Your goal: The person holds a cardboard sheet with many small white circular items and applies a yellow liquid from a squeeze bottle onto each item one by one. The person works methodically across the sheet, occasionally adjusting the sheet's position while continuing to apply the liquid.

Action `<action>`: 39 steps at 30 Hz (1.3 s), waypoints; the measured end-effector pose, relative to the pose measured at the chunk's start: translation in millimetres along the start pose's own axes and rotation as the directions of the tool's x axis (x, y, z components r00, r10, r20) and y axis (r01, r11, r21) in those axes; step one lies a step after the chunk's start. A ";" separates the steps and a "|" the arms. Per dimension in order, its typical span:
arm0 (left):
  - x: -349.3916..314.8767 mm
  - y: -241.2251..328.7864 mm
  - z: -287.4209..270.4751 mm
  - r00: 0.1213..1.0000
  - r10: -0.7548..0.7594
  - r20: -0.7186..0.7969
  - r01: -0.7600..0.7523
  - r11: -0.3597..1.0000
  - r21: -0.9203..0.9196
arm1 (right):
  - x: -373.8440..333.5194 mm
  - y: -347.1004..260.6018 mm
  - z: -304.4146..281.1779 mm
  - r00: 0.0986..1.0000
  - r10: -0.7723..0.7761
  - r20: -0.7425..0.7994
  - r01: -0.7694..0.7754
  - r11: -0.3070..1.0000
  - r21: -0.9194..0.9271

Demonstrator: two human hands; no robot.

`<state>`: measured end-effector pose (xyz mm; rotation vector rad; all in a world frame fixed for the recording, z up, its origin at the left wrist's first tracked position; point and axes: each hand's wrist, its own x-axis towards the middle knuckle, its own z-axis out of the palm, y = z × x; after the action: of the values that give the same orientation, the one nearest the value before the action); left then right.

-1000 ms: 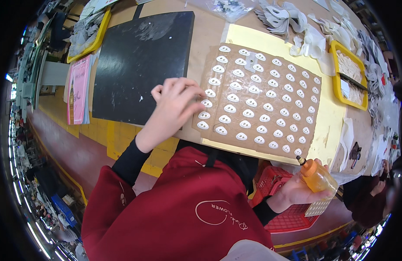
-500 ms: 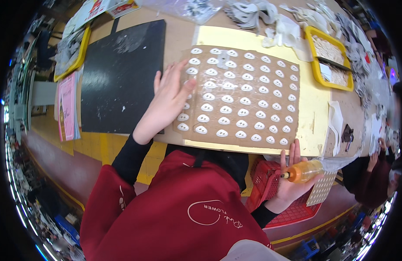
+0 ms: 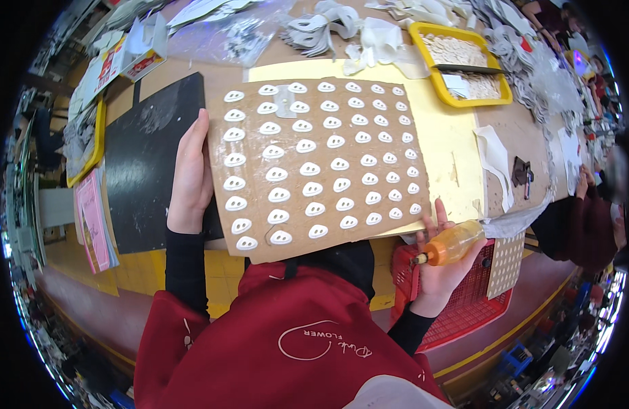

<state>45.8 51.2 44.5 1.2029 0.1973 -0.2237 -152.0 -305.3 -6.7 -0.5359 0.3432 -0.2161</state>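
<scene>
A brown cardboard sheet (image 3: 256, 170) with rows of small white rounded pieces, each with two dark holes, is tilted up at its left side. My left hand (image 3: 190, 177) grips that left edge, with part of the fingers hidden behind the sheet. In my right hand (image 3: 440, 278) lies a squeeze bottle (image 3: 453, 244) with orange liquid and a narrow dark tip. The right fingertips reach the sheet's lower right corner. Beneath the sheet is a pale yellow board (image 3: 447, 157) on the table.
To the left lies a black board (image 3: 151, 170), with a pink printed booklet (image 3: 93, 221) beyond it. A yellow tray (image 3: 434, 85) of small pale pieces stands at the back right. Fabric strips (image 3: 321, 31) lie behind. A red basket (image 3: 457, 310) sits below the table edge.
My left hand has shifted from lying on the sheet to gripping its left edge. That side of the sheet has risen toward me. The right hand still holds the bottle.
</scene>
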 end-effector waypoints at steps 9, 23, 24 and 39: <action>1.0 -19.3 -5.6 0.990 0.103 0.098 -0.090 0.988 -0.128 | 2.8 -2.4 34.4 0.831 -0.553 -0.056 0.494 0.781 -0.381; -59.6 -55.0 -1.3 0.953 0.303 0.005 -0.301 0.948 -0.101 | 54.8 31.3 60.5 0.738 -0.674 0.031 0.591 0.625 -0.510; -59.7 -55.6 -2.7 0.951 0.310 0.008 -0.308 0.948 -0.085 | 56.6 32.8 58.5 0.745 -0.666 0.032 0.588 0.633 -0.504; -58.8 -56.4 -9.9 0.922 0.387 0.015 -0.386 0.922 -0.043 | 65.4 48.3 55.1 0.728 -0.682 0.064 0.618 0.613 -0.492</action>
<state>-26.5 45.1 6.2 1.1744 -0.0592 0.1119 -65.8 -258.2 -5.2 -1.1540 0.3150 -0.9088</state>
